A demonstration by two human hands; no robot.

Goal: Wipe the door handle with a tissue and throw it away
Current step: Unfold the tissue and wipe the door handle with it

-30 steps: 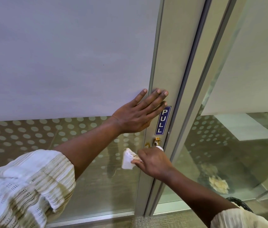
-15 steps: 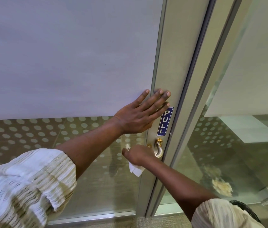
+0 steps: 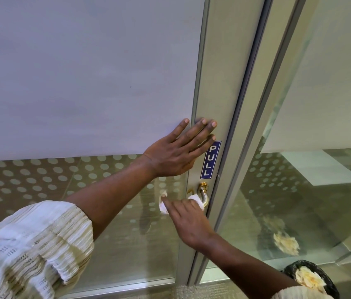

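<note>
A small brass and silver door handle (image 3: 203, 194) sticks out of the grey door frame (image 3: 224, 83) below a blue PULL sign (image 3: 210, 159). My right hand (image 3: 188, 223) holds a white tissue (image 3: 197, 200) against the handle, and a corner of the tissue shows left of my fingers. My left hand (image 3: 177, 153) lies flat on the door with fingers spread, across the frosted glass and the frame edge, just above the handle. Most of the handle's lever is hidden under the tissue and my hand.
A black bin (image 3: 311, 279) with crumpled paper in it stands on the floor at the bottom right. A fixed glass panel (image 3: 299, 190) with dotted film is right of the door. Carpet runs along the door's foot.
My right hand has turned from reaching under the handle to lying over it, with the tissue now pressed on the lever. The left hand has stayed flat on the door.
</note>
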